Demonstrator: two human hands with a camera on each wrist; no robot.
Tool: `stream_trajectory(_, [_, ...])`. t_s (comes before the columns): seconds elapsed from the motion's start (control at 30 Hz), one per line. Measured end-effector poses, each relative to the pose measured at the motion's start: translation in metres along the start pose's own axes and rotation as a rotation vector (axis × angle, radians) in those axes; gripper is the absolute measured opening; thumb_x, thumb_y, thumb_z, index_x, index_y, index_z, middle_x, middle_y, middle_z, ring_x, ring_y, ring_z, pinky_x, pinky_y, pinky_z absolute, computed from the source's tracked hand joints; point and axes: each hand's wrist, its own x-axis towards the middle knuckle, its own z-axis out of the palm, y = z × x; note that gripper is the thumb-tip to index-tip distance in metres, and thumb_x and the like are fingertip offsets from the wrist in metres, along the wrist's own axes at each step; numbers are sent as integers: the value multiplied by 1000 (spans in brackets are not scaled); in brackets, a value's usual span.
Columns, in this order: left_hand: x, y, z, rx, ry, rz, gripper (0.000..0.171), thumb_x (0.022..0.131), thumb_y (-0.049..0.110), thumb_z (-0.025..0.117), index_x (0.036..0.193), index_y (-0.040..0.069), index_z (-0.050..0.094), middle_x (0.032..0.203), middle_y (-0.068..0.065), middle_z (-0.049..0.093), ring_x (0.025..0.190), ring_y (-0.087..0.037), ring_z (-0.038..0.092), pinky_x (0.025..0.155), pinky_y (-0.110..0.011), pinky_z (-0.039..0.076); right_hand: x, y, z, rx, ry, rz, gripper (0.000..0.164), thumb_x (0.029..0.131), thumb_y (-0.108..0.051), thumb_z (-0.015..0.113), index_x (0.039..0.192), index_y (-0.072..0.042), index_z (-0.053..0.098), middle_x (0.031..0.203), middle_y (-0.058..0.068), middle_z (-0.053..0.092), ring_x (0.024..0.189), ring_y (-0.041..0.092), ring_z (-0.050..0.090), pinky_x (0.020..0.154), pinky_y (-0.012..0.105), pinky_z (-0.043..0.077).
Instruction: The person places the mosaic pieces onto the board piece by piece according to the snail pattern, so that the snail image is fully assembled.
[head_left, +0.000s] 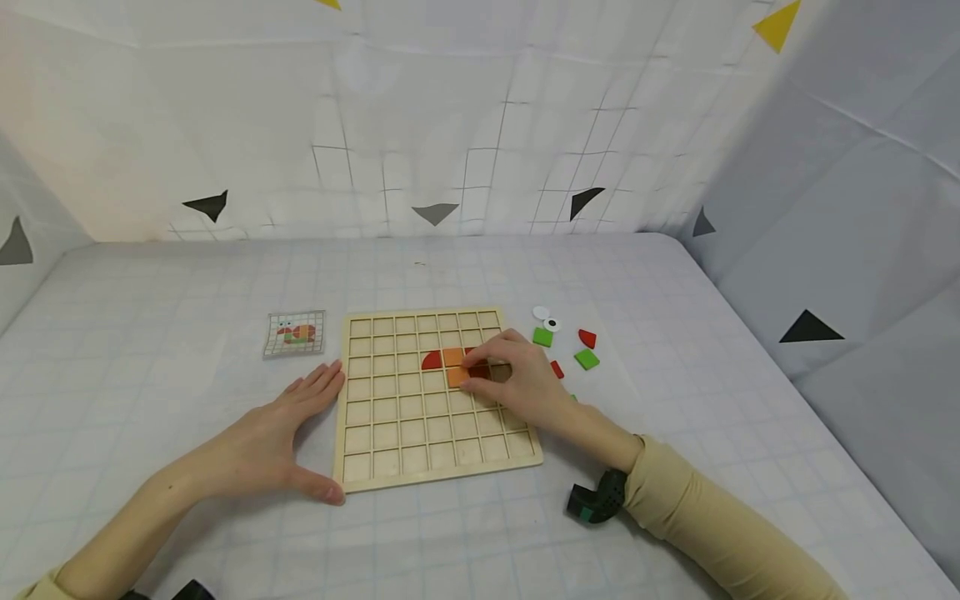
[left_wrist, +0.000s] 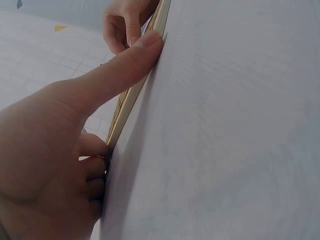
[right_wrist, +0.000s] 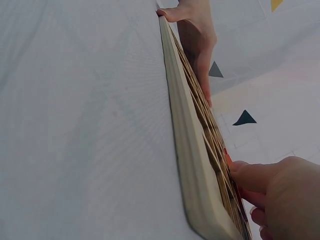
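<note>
A wooden grid board (head_left: 375, 436) lies flat at the middle of the table. Spread along its left edge, my left hand (head_left: 273, 442) steadies it, the thumb near the front corner and the straight fingers farther up. My right hand (head_left: 528, 379) is over the board's right part, pinching an orange square tile (head_left: 457, 377) between thumb and forefinger at the grid. Directly behind that tile sits another orange square (head_left: 453, 357), with a red quarter-round tile (head_left: 432, 361) to its left. More red pieces (head_left: 478, 369) show partly under the right fingers.
Right of the board lie loose pieces: green tiles (head_left: 587, 359), a red quarter-round (head_left: 587, 338), a white disc (head_left: 541, 312) and an eye disc (head_left: 552, 324). A pattern card (head_left: 295, 333) lies to the board's left. White cloth walls (head_left: 480, 125) stand behind.
</note>
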Motion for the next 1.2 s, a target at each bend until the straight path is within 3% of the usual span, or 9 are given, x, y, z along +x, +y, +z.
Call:
stream_trajectory(0.43, [-3,1,-2,-7,12,11,140,54,80,78,160,8,19,169,-3,9,155,-31,10,123,-54,17,0,1,0,-28,3,-53,24,79,-17,86,101,-13,77,98,-3,72,96,18,56,81,32,52])
stream_trajectory(0.93, [-2,1,-2,-5,10,0,140,53,79,79,160,10,19,169,-1,9,155,-30,10,123,-55,18,0,2,0,-20,1,-65,22,81,-16,85,101,-13,77,98,-3,71,96,16,56,81,30,52])
stream_trajectory(1.07, [-3,1,-2,-12,13,8,139,54,79,78,160,9,20,169,-2,10,155,-30,10,123,-53,17,2,4,-11,-4,-28,-74,19,83,-15,82,102,-13,76,99,-3,72,97,18,57,77,34,52])
stream_trajectory(1.2, [-2,1,-1,-10,3,-4,139,54,76,81,160,10,20,169,1,9,156,-27,9,125,-48,15,6,15,-36,45,-53,-24,18,86,-14,79,104,-15,76,102,-4,71,103,19,58,86,44,52])
